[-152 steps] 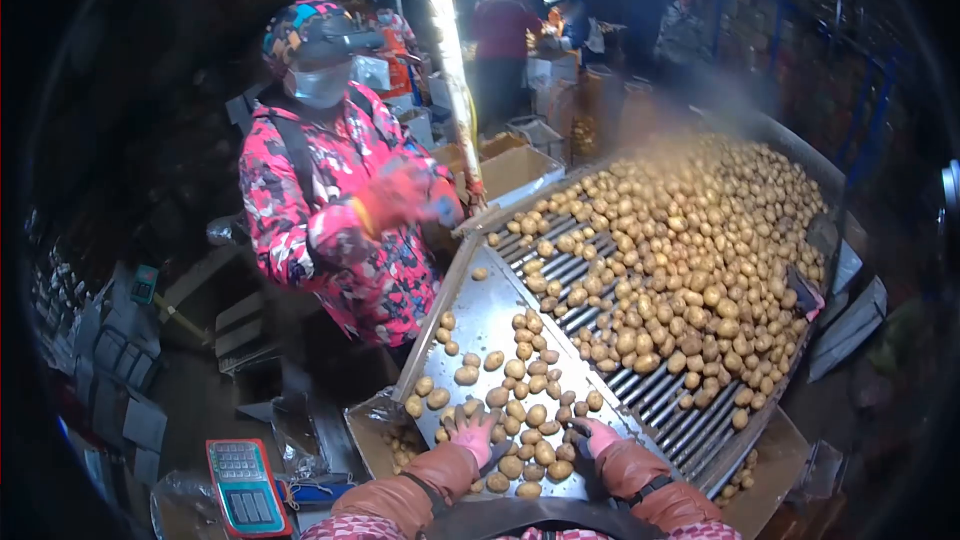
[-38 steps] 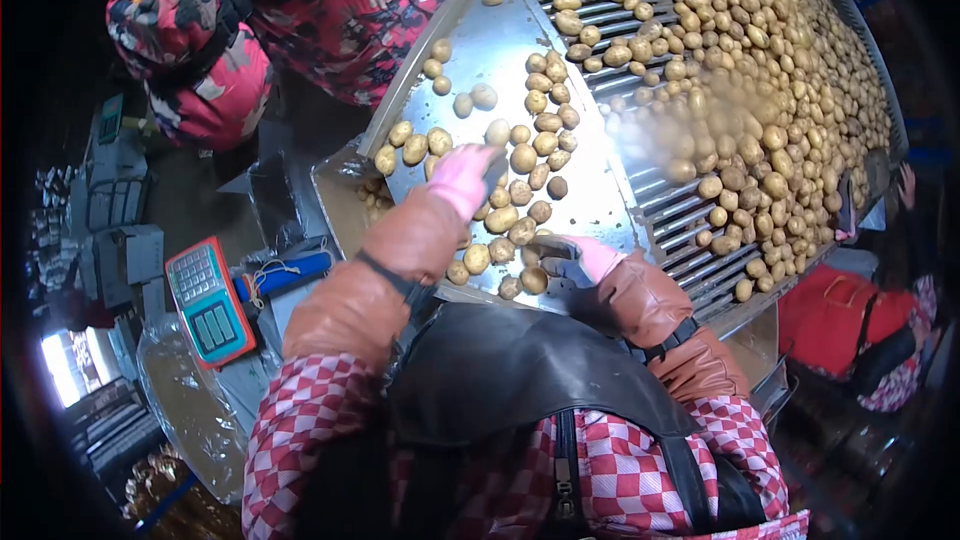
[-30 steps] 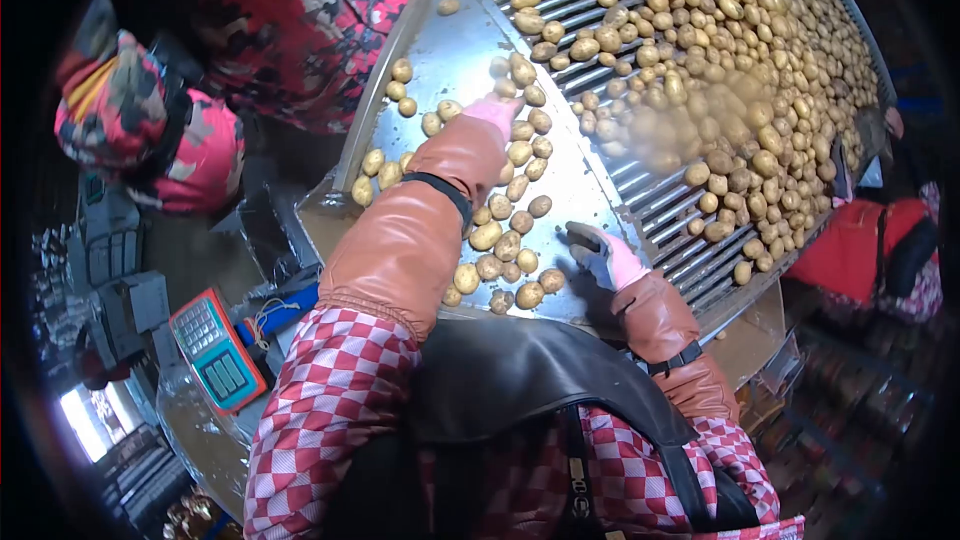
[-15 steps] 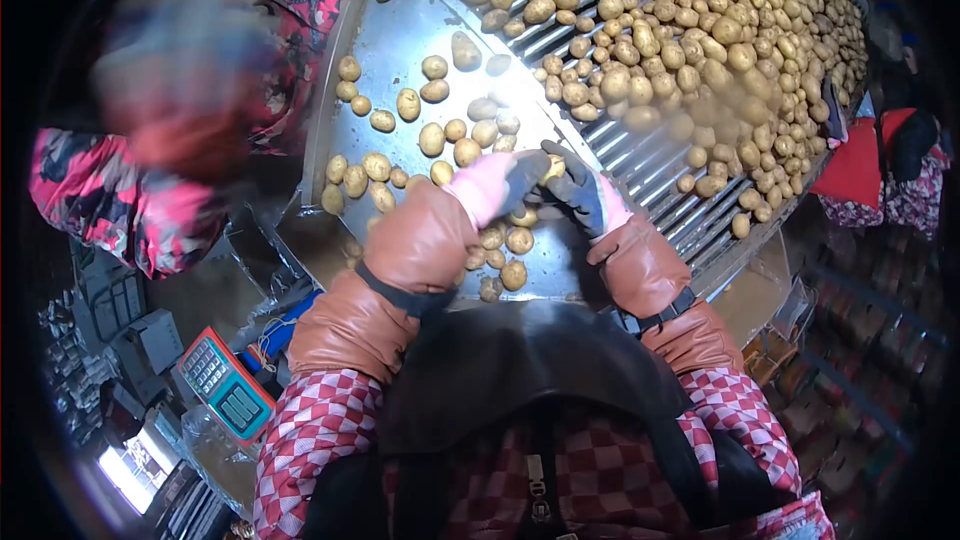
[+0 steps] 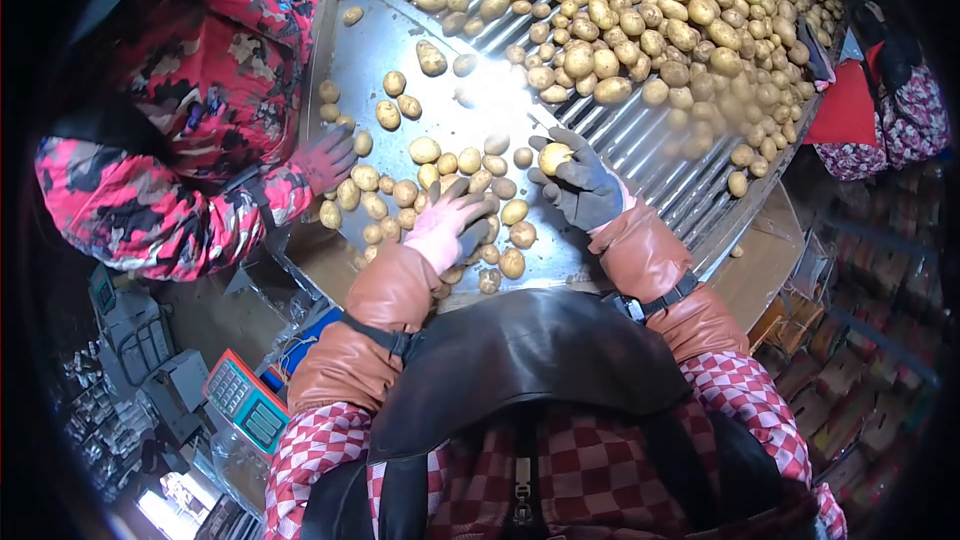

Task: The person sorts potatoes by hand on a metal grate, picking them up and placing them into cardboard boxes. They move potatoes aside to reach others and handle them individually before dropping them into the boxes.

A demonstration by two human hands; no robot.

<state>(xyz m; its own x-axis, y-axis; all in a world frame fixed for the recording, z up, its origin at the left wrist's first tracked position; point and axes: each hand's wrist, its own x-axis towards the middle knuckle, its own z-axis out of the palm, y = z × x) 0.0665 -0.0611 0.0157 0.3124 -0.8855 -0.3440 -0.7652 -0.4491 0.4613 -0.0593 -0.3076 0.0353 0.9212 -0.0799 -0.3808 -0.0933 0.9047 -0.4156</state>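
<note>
My right hand (image 5: pixel 582 183), in a grey and pink glove, holds a yellowish potato (image 5: pixel 554 158) between thumb and fingers above the metal tray. My left hand (image 5: pixel 450 225), gloved the same way, rests with spread fingers over several potatoes (image 5: pixel 424 150) on the tray (image 5: pixel 377 40). Its palm side is hidden, but no potato shows in its grasp. Loose potatoes lie around it and between my two hands. Bright glare covers the middle of the tray.
A large heap of potatoes (image 5: pixel 660 10) covers the slatted metal rack (image 5: pixel 640 125). A co-worker in a pink camouflage jacket (image 5: pixel 210 70) has gloved hands at the tray's left edge. Another person (image 5: pixel 880 120) stands at the right. A scale (image 5: pixel 245 402) is at the lower left.
My hands have moved apart; the left one went left onto the potatoes, while the right one keeps a potato. The co-worker has straightened back, and both their hands now show at the tray.
</note>
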